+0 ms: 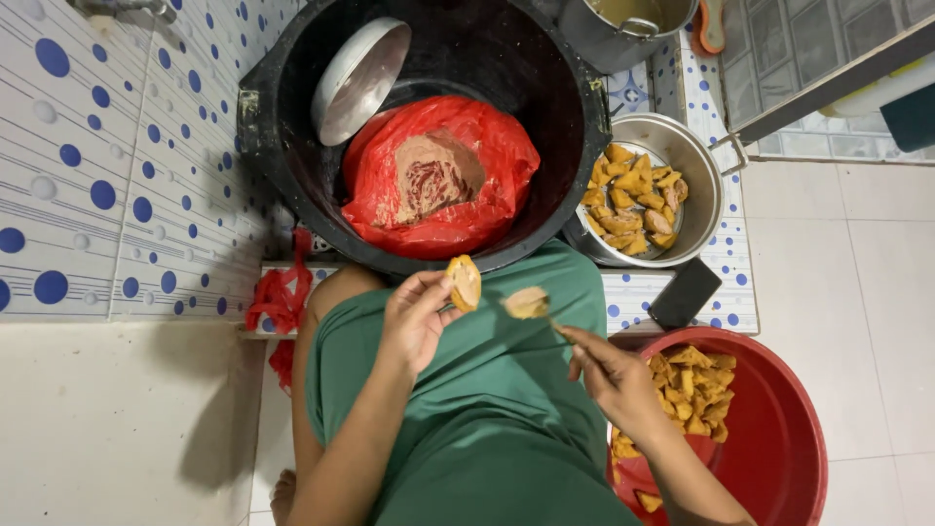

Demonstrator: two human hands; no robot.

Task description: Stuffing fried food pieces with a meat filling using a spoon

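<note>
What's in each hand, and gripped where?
Left hand pinches a golden fried pocket by its lower edge. Right hand holds a spoon by the handle end, its bowl loaded with brownish paste.

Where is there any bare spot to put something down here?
Bare floor tile lies right of the metal pot, above the red basin; more pale floor lies at lower left. The ledge between black tub, pot and dark phone is crowded.

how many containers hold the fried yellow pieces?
2: a round metal pan on the tiled ledge right of the big black tub, and a red plastic basin on the floor by the right hand.
</note>
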